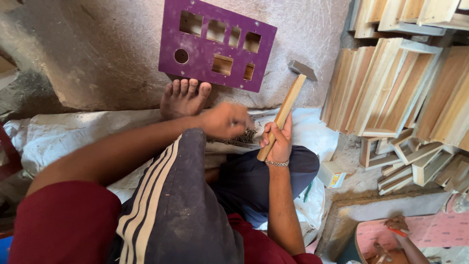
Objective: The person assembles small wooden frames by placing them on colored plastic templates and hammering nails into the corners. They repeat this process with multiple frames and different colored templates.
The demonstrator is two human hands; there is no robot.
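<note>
My right hand (277,142) grips the wooden handle of a hammer (290,96), its grey metal head raised toward the upper right. My left hand (224,120) is blurred, fingers curled over a pile of small nails (244,137) on the white sacking; whether it holds any nails I cannot tell. A purple panel (215,44) with several rectangular cut-outs and one round hole lies flat on the grey floor just beyond my bare foot (183,98). My knee in dark striped trousers rises between the hands.
Stacks of open wooden box frames (391,88) fill the right side. A small white box (331,174) lies by my leg. White sacking (58,137) covers the floor beneath me. At the bottom right another person's hands (398,230) work on a pink sheet.
</note>
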